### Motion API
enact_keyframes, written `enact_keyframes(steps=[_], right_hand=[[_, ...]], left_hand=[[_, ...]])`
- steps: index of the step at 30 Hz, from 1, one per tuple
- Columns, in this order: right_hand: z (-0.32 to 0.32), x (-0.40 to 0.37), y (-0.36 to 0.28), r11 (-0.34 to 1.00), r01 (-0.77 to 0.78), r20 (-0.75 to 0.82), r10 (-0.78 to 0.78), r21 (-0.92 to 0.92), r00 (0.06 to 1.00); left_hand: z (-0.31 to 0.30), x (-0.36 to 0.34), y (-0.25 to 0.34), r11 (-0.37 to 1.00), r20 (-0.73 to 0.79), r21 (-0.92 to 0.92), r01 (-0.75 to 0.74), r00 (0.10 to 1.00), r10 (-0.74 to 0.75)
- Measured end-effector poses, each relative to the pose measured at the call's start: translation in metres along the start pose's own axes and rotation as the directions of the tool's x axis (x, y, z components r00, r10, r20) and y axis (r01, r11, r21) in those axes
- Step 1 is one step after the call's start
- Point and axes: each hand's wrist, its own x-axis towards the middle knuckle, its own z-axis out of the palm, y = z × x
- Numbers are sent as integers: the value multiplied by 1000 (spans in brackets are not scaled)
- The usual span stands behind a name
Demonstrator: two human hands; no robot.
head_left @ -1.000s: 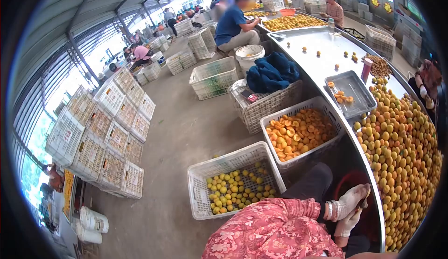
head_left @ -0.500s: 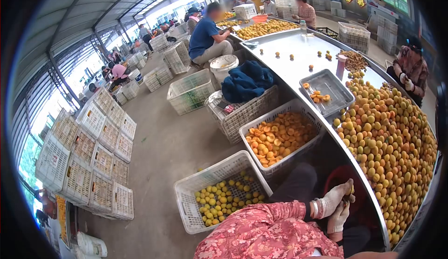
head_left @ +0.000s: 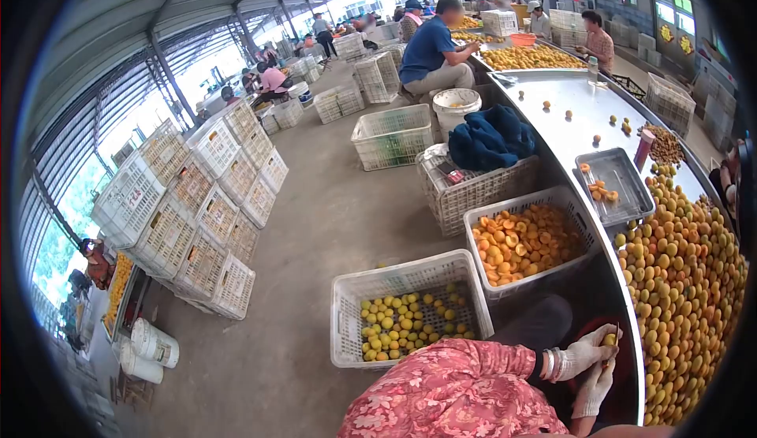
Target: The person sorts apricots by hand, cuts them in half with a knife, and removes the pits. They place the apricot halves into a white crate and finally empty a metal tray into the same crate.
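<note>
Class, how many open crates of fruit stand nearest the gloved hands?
2: a crate of whole yellow fruit by the knee, a crate of halved fruit just beyond. More may be hidden farther off.

One small, round, yellow-orange apricot sits gripped in the white-gloved hands, seemingly whole.

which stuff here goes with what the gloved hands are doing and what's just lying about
In use: white-gloved left hand, white-gloved right hand, small yellow fruit, heap of orange fruit, white plastic crate of halved fruit.
Lying about: dark blue cloth bundle, white round bucket, stacked white crates.
</note>
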Motion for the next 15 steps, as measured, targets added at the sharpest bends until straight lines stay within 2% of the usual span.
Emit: enact_keyframes(steps=[1, 3, 7, 9, 10, 12, 15], right_hand=[[0, 2, 5, 1000, -1, 3, 1, 4, 1000], [-1, 5, 17, 990, 9, 30, -13, 142, 999], [-1, 5, 19, 987, 65, -30, -61, 144, 998], [0, -1, 11, 975, 131, -60, -122, 178, 991], [-1, -4, 0, 975, 129, -60, -120, 179, 991], [-1, -8, -20, 975, 11, 24, -17, 222, 1000], [-1, -14, -12, 941, -77, 34, 70, 329, 997]], left_hand=[[-1, 0, 0, 1000, -5, 3, 0, 1000, 0], [-2, 2, -1, 994, 86, 58, -97, 992, 92], [3, 0, 6, 981, 145, 97, -170, 977, 155], [6, -4, 18, 884, 144, 427, -191, 979, 142], [8, -7, 23, 885, 140, 430, -177, 982, 128], [6, -5, 18, 915, 150, 378, -140, 985, 88], [5, -8, 15, 955, 187, 284, -87, 982, 33]])
